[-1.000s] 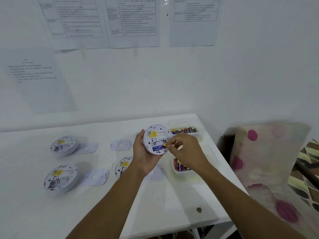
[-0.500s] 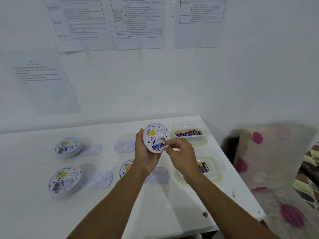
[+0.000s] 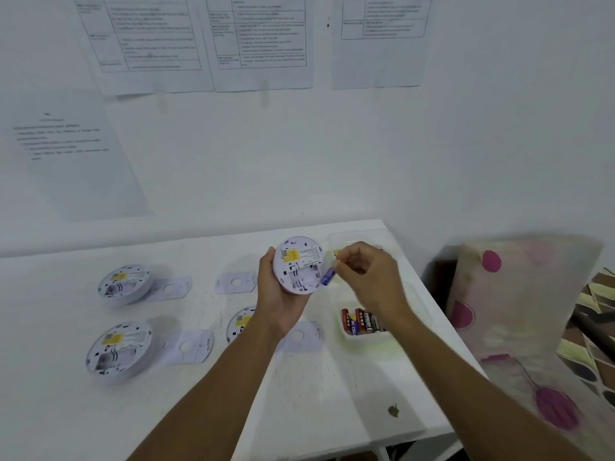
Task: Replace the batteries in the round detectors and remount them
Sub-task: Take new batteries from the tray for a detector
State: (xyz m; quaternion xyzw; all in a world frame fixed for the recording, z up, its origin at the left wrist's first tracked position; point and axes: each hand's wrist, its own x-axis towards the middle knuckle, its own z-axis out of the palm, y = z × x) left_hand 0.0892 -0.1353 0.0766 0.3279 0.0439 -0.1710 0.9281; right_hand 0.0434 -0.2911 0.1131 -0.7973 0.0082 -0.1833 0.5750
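We look down on a white table (image 3: 50, 410) set against a white wall. The left hand (image 3: 279, 301) cups a round detector (image 3: 298, 262), fingers curled round its rim, back side up and tilted toward us, probably so that the open battery bay faces the other hand. The right hand (image 3: 366, 274) pinches a small blue battery (image 3: 327, 277) between thumb and fingertips at the right edge of that bay; blur hides whether it touches the casing. The bay itself looks empty, so we judge this detector to be mid-swap; a single view cannot say whether the cell is leaving or going in.

Two clear tubs sit at the table's right side, within easy reach of the working hand. The near tub (image 3: 366, 339) holds a small cluster of red and black batteries (image 3: 361, 321) lying side by side. The far tub (image 3: 359, 236) is mostly hidden behind the right hand, so we cannot tell its contents.

Three more detectors (image 3: 123, 283) lie backs up on the table, each beside one of the flat mounting plates (image 3: 191, 346); none is remounted yet.
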